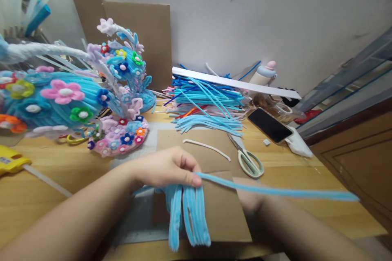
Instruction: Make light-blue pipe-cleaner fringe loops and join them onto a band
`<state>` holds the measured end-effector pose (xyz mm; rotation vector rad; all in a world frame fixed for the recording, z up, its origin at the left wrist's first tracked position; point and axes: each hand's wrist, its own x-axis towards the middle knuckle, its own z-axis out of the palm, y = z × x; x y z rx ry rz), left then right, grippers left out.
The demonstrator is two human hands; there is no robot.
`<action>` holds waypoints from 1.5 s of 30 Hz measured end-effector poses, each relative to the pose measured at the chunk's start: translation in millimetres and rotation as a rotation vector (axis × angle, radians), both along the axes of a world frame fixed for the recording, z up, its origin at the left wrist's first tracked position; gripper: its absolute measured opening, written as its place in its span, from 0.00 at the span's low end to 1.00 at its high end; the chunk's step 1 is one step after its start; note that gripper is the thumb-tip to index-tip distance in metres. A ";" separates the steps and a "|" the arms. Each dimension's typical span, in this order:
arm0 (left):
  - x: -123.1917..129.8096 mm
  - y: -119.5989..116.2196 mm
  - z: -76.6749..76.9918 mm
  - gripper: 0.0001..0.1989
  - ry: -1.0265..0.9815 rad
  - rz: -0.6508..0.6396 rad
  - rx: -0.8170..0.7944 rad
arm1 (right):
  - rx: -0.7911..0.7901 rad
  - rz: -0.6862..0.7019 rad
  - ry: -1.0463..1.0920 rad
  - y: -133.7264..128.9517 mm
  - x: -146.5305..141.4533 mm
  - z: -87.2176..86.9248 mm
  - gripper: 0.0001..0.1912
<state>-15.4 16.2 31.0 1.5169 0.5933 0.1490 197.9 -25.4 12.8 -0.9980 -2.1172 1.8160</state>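
Observation:
My left hand (174, 169) pinches a light blue pipe cleaner (275, 190) between thumb and fingers, at the top edge of a brown cardboard piece (226, 216). The pipe cleaner's free end stretches far to the right. Below my left hand, several light blue pipe cleaners (188, 218) hang side by side down the front of the cardboard. My right hand (249, 197) is at the cardboard's right edge, behind the stretched pipe cleaner; its fingers are hidden. Beyond my hands, a short white pipe cleaner (206, 149) lies on a cardboard sheet (168, 140), with scissors (249, 163) beside it.
Bundles of blue pipe cleaners (208, 98) are piled at the back under a white strip (235, 82). Flower-covered pipe cleaner pieces (58, 94) stand on the left, near a yellow glue gun (10, 160). A phone (270, 124) and bottle (263, 74) are on the right.

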 end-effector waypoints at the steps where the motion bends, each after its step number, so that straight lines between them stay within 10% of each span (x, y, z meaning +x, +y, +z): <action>1: 2.2 -3.1 0.3 0.12 0.014 -0.049 0.033 | -0.137 0.040 -0.028 5.8 -0.9 -2.5 0.09; 6: 9.6 -12.2 -2.0 0.14 0.088 -0.163 0.149 | -0.634 0.131 -0.158 33.0 -9.2 -12.2 0.07; 15: 9.3 -7.9 -6.7 0.17 0.163 -0.112 0.264 | -0.736 0.132 -0.323 63.1 -17.6 23.8 0.06; 24: 11.4 -9.7 -13.2 0.17 0.206 0.002 0.311 | 0.296 0.263 -0.664 44.8 -33.7 66.4 0.05; 33: 15.1 -7.1 -18.5 0.13 0.153 0.123 0.280 | 1.027 0.246 -0.917 16.4 -43.9 54.5 0.04; 38: 20.9 -7.8 -16.4 0.13 0.148 0.305 0.240 | 1.185 0.088 -0.835 8.0 -31.1 44.3 0.07; 45: 25.8 -14.4 -13.8 0.16 0.149 0.550 0.234 | 0.827 -0.392 -0.144 5.3 -16.2 16.5 0.09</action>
